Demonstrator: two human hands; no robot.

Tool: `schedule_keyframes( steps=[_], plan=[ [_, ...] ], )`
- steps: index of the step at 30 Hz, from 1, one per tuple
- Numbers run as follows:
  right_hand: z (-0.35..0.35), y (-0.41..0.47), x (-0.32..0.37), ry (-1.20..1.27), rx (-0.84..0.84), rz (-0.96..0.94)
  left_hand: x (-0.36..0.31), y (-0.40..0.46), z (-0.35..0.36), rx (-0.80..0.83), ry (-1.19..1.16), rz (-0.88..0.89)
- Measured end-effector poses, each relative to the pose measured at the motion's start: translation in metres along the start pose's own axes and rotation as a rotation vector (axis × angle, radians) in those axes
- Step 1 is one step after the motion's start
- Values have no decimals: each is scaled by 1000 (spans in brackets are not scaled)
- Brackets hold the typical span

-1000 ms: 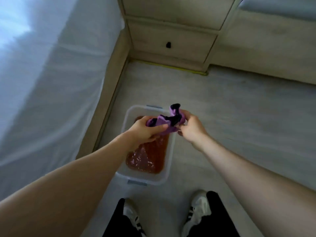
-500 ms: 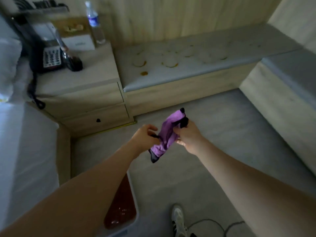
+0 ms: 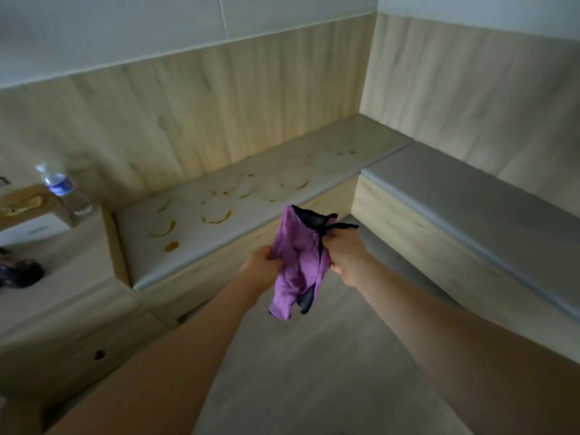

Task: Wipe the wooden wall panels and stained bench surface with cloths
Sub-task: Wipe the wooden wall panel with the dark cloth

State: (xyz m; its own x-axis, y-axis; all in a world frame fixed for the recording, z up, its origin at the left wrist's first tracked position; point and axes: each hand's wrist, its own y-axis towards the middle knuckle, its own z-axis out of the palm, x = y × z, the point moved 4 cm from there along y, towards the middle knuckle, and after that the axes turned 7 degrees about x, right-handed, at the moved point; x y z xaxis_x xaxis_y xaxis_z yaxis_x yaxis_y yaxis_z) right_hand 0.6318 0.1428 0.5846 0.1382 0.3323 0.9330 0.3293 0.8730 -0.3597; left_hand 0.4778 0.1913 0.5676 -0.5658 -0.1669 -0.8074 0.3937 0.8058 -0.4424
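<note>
A purple cloth (image 3: 296, 262) with a dark edge hangs crumpled between my two hands in front of me. My left hand (image 3: 260, 268) pinches its left side and my right hand (image 3: 345, 255) grips its right side near the dark edge. Beyond the cloth runs the grey bench surface (image 3: 251, 196), marked with several orange-brown ring stains. Wooden wall panels (image 3: 204, 105) rise behind the bench and continue round the corner on the right wall (image 3: 470, 89).
A second grey bench (image 3: 470, 208) runs along the right wall. On the left stands a wooden nightstand (image 3: 62, 293) with a water bottle (image 3: 62, 189), a box and a dark object on top. Grey floor (image 3: 314, 372) lies below my arms.
My view has lifted from the tub of reddish liquid on the floor to the bench and wall panels. Both hands carried the cloth up and it now hangs more spread out.
</note>
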Motion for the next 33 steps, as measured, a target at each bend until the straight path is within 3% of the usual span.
schedule_keyframes(
  steps=[3,6,10,12,18,21,26,33],
  plan=[
    [-45,24,45,-182,-2,-5,-56,24,22,1,-185,-29],
    [-73,45,73,-110,-10,40,-98,41,36,81,-438,-66],
    [-92,63,99,69,2,38,-133,77,32,-56,7,-124],
    [-100,72,108,160,-17,36,-151,90,27,-185,84,-43],
    [-120,120,135,279,-95,17,-202,136,50,189,88,157],
    [-127,139,156,198,-125,-25,-224,163,51,171,38,216],
    [-145,175,185,382,-169,-113,-259,210,36,146,-59,273],
    [-188,227,193,225,-400,23,-281,257,25,253,-443,68]
  ],
)
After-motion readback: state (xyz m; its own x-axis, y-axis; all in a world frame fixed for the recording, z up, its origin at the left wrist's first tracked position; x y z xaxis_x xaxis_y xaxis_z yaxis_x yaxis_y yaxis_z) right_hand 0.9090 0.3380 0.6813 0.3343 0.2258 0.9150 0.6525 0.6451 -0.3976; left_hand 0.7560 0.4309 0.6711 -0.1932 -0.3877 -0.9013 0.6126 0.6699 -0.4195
